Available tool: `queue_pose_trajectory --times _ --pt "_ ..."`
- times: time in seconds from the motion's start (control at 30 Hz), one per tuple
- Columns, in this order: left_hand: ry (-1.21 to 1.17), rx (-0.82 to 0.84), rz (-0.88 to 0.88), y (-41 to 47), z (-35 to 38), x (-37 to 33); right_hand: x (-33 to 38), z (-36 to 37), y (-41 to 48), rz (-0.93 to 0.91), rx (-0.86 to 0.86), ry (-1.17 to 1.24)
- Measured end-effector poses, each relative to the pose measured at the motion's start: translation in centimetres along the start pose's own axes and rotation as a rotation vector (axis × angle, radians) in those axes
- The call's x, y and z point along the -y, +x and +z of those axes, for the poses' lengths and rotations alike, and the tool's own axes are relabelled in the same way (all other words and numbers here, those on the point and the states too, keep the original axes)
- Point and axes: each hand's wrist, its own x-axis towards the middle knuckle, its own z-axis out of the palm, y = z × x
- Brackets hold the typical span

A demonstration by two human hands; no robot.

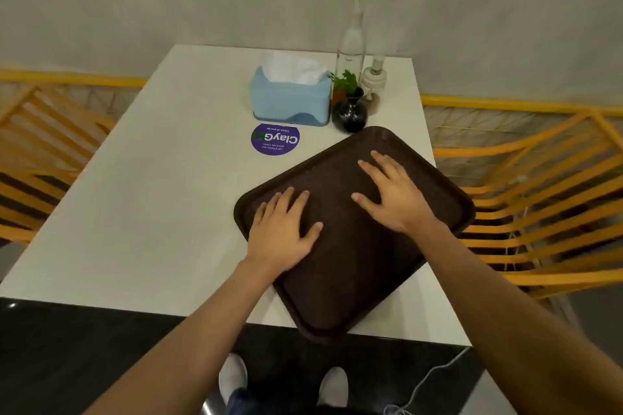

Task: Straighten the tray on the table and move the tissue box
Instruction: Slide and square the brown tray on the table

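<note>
Tray [354, 263]: dark brown plastic, matt, fine-textured. Worktop [135, 195]: off-white, smooth, matt. Tissue box [291, 101]: pale blue plastic, satin; white soft paper on top. Bottle [350, 44]: clear glass. Vase [349, 114]: black, glossy

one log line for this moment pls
stage: straightening | left hand and right hand: flat, open on skewed dark brown plastic tray | light blue tissue box: untouched, far side of white table

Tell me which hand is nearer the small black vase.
Right. The right hand lies flat on the tray, just below the black vase; the left hand rests farther down-left.
</note>
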Motion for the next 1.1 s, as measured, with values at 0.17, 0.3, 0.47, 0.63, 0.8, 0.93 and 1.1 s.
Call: queue_pose_trajectory --times 0.17,0.3,0.47,0.63,0.8,0.93,1.1 --pt "0.087 0.066 -0.045 -2.0 2.6 0.3 -1.1 2.6 -1.2 -0.038 0.265 -0.072" --pt "0.146 0.059 -0.018 -2.3 2.5 1.6 -0.4 3.3 -1.5 -0.006 0.270 -0.109" --pt "0.136 0.116 0.031 -1.9 0.9 4.2 2.3 3.9 -1.7 0.038 0.243 -0.167" --pt "0.133 0.086 0.006 -2.2 -1.0 6.3 6.9 5.2 -1.6 0.134 0.203 -0.223" --pt "0.060 0.043 -0.062 -4.1 -1.4 7.9 12.4 6.8 -0.9 0.202 0.170 -0.286" --pt "0.053 0.063 -0.113 -5.2 -1.2 10.4 15.8 7.5 0.3 0.222 0.164 -0.269" --pt "0.048 0.094 -0.080 -6.1 -1.3 14.7 17.5 6.8 3.9 0.149 0.124 -0.154"
